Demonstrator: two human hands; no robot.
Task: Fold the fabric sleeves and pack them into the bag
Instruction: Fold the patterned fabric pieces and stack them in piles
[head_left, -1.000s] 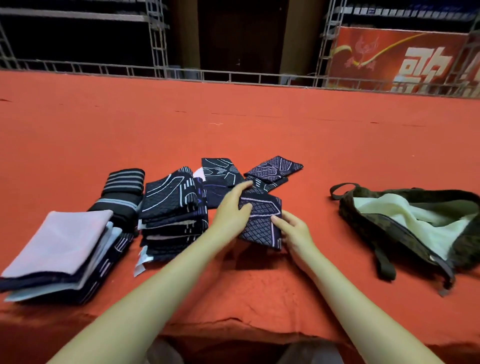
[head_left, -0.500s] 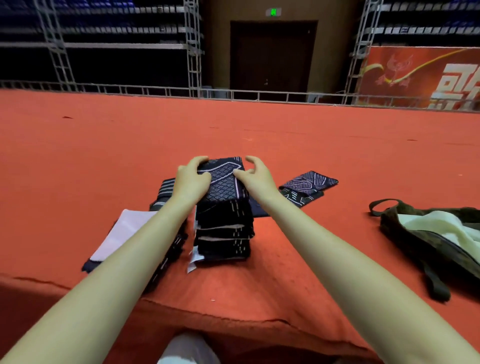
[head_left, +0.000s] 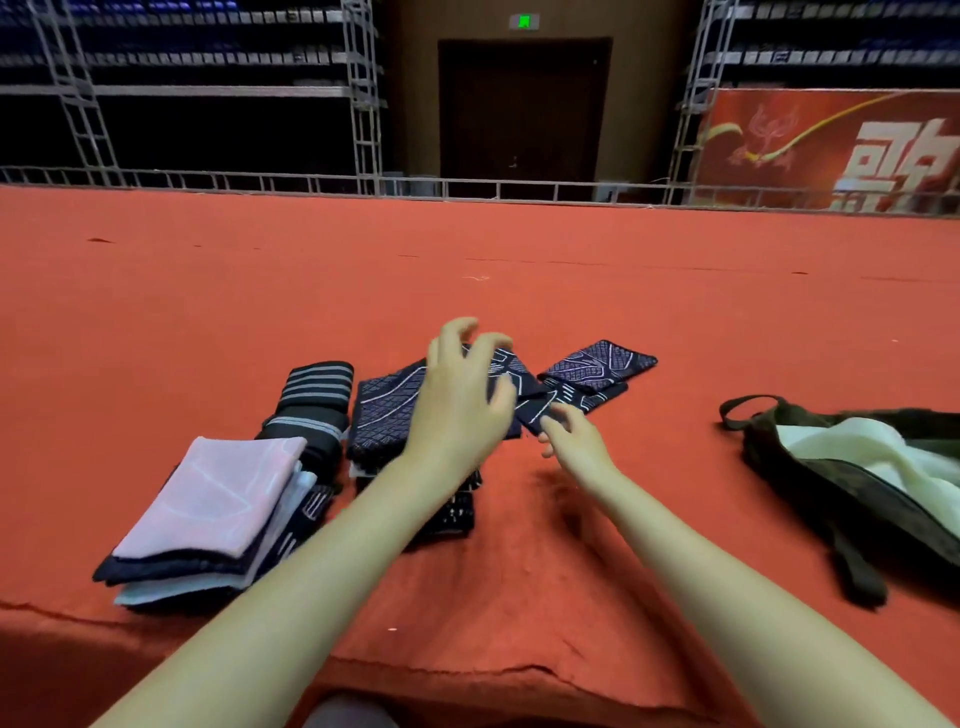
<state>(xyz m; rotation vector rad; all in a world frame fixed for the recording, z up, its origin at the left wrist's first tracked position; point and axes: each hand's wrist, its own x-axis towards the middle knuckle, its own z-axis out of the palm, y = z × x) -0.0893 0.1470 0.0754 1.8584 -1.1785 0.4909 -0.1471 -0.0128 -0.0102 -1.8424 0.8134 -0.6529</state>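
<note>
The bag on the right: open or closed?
Open: the bag lies on its side, its mouth gaping, with pale cloth showing inside.

Three sleeve stacks (head_left: 384, 415), one bag (head_left: 831, 483), two hands (head_left: 457, 410).

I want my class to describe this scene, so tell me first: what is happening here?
A person sits at a red-covered table, sorting folded fabric sleeves. The left hand hovers, fingers loosely curled, over the middle stack. The right hand reaches toward a loose dark sleeve behind it. More stacks lie to the left. The bag lies open on the right; no patterned sleeves show inside.
</note>
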